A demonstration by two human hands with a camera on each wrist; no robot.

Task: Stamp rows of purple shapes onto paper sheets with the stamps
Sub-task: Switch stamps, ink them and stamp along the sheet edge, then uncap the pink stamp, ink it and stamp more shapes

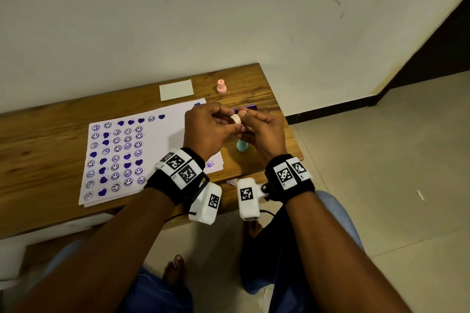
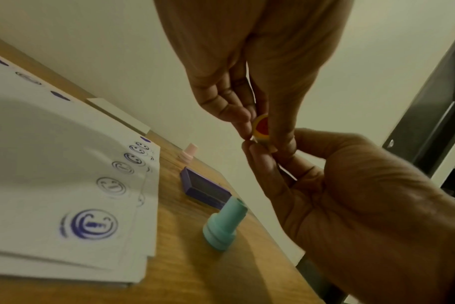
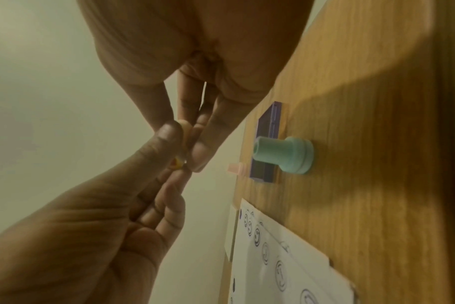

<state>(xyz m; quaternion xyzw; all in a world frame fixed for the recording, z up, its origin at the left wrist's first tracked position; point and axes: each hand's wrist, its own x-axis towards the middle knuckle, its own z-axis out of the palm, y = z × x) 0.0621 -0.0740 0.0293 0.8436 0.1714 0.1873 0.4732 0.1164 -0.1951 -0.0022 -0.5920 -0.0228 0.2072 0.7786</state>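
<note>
Right now the wooden table [image 1: 45, 140] is standing against a pale wall, and a stack of paper sheets [image 1: 162, 140] is lying across its middle, the top sheet carrying rows of purple smiley faces and solid hearts [image 1: 115, 155]. Behind the stack, near the wall, a small blank card [image 1: 176, 89] is lying flat.

Above the table's right end, both hands are meeting in the air. The left hand [image 1: 206, 132] and the right hand [image 1: 264, 134] are each pinching the same small pale stamp [image 1: 235, 118] between thumb and fingertips, holding it clear of the paper and the tabletop. From the left wrist camera the stamp's round face is showing a yellow rim around a red centre [image 2: 261, 128]; from the right wrist camera only a sliver of it is peeking out between the fingertips [image 3: 183, 131].

Below the hands, a teal stamp [image 2: 222, 225] is standing upright on the bare wood, just beside the right edge of the paper stack. Just behind it a purple ink pad [image 2: 204, 188] is lying open on the table, its dark pad facing up. Farther back, well apart from the hands, a pink stamp [image 1: 221, 86] is standing upright near the blank card.
</note>
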